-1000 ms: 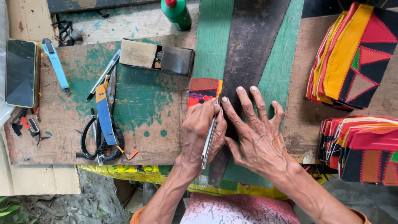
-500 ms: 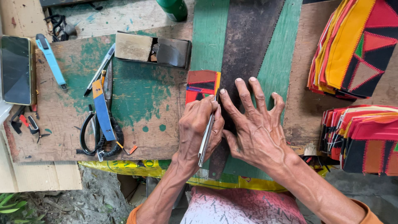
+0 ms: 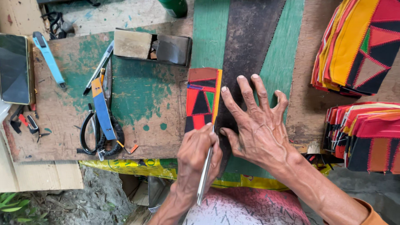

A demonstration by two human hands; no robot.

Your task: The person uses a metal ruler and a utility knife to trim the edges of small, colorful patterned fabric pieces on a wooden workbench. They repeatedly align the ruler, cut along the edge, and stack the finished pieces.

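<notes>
On tabletop point(image 3: 146, 96) | left hand point(image 3: 198, 156) gripped metal tool point(image 3: 204, 177) | right hand point(image 3: 258, 125) lay spread flat, holding nothing, beside patchwork strip point(image 3: 202, 100) | strip likely light, floppy; pin flat.

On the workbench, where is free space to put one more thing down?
The widest bare patch is the green-painted board between the scissors and the patchwork strip, below the small box. The left edge is crowded with the phone and cutter; the right holds fabric stacks. Both hands, left and right, cover the dark strip.
</notes>
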